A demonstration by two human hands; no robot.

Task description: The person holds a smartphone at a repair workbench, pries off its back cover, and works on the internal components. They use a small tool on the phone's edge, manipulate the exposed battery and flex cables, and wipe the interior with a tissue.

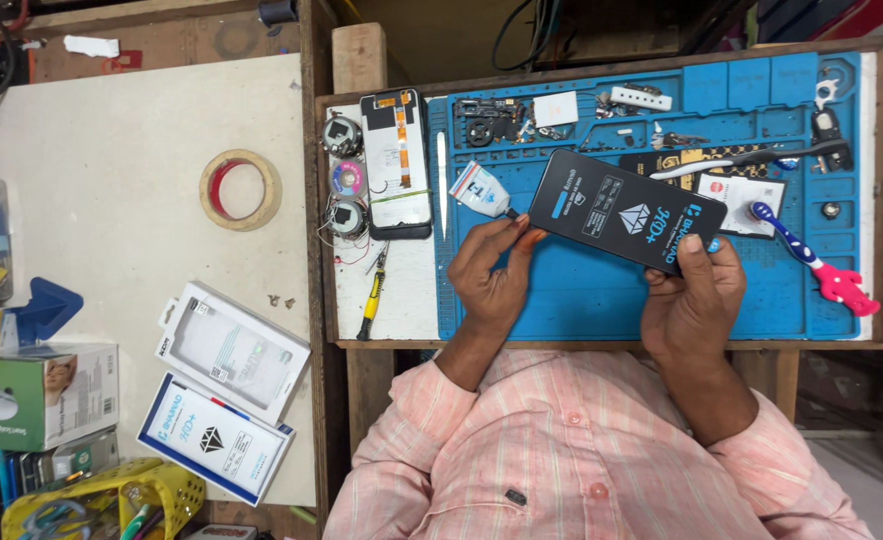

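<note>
blue mat (581, 300) on wooden bench, right hand (689, 300) grasping dark panel (626, 211), left hand (491, 270) pinching glue tube (481, 190)

Head view, looking down on a wooden surface (601, 344) carrying a blue work mat (581, 290). Right hand (696, 295) grips the near end of a black phone screen panel (626, 212), held tilted above the mat's middle. Left hand (496, 270) pinches the nozzle end of a small white glue tube (479, 190) just beside the panel's left edge. An opened phone (396, 165) lies back-up on the white strip at the surface's left edge, a yellow-handled screwdriver (371, 292) near it. A toothbrush (811, 260) rests toward the right edge. Small parts and tools crowd the far edge. A tape roll (240, 189) sits on the pale board at left.
</note>
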